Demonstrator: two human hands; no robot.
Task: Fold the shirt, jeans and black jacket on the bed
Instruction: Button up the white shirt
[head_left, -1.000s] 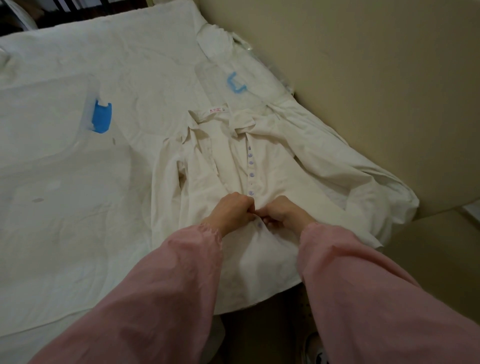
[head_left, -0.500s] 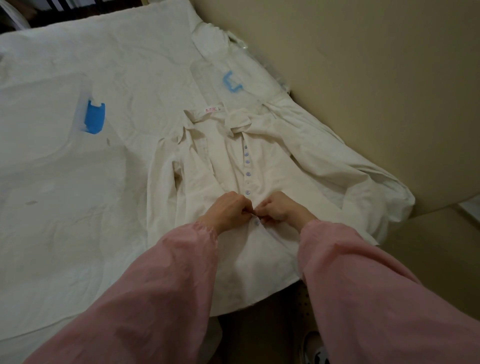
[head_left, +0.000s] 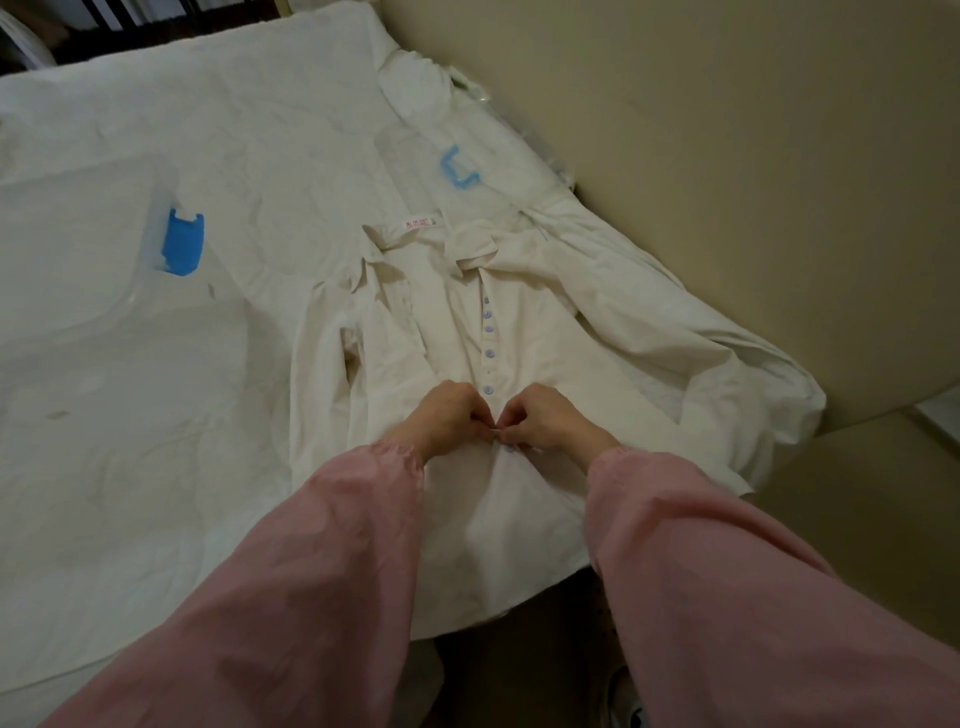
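Observation:
A cream shirt (head_left: 524, 332) with pale purple buttons lies front up on the bed (head_left: 208, 364), collar at the far end, hem hanging over the near edge. My left hand (head_left: 449, 418) and my right hand (head_left: 543, 421) meet at the placket just below the lowest fastened button. Both pinch the shirt's front edges with curled fingers. One sleeve is bunched at the right beside the wall, the other lies folded along the left side. No jeans or black jacket are in view.
A clear plastic storage bag with a blue clip (head_left: 182, 244) lies on the bed at the left. Another with a blue clip (head_left: 457, 169) lies beyond the collar. A beige wall (head_left: 727, 182) runs close along the right side.
My hands have stayed at the button placket, shifting slightly down the shirt front. My view has drifted a little.

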